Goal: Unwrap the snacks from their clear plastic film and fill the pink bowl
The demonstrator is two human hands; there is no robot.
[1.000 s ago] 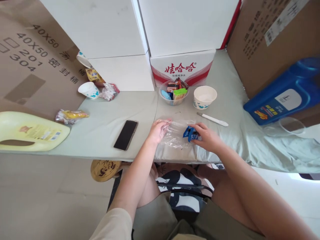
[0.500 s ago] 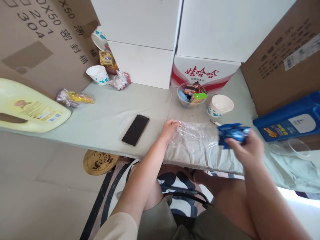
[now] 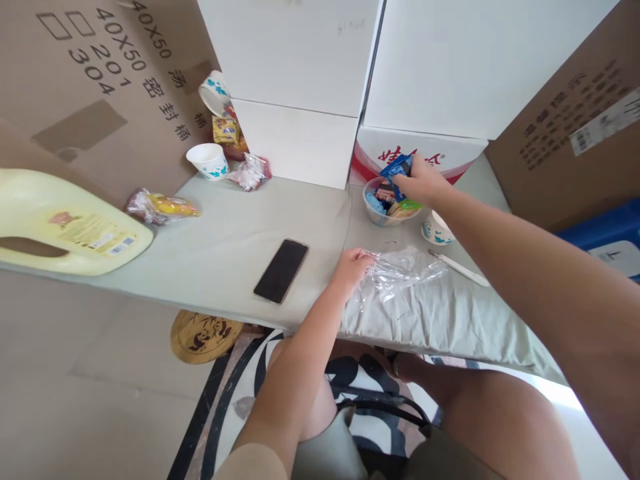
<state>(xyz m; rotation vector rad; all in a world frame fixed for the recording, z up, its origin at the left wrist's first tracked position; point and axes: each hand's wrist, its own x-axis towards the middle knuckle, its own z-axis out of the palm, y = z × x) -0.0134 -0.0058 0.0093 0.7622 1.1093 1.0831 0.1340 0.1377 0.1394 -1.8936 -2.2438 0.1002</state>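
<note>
My right hand (image 3: 419,181) is closed on a blue snack packet (image 3: 399,169) and holds it over a clear plastic bowl (image 3: 376,215). Inside the bowl lie several wrapped snacks (image 3: 386,193) in red, light blue and green. My left hand (image 3: 354,264) pinches one end of a crumpled clear plastic bag (image 3: 400,272) lying on the covered table. A white utility knife (image 3: 463,269) rests to the right of the bag. Beside the bowl stands a paper cup (image 3: 436,230), partly hidden by my right forearm.
A black phone (image 3: 281,270) lies left of my left hand. Farther left are a yellow jug (image 3: 80,227), a wrapped snack (image 3: 163,205) and a paper cup (image 3: 207,162). White boxes (image 3: 295,143) line the back, and a blue container (image 3: 610,230) is at the right.
My right hand has carried the blue packet up and left, from the table's right side to over the bowl. My left hand still pinches the plastic bag. The view has shifted slightly.
</note>
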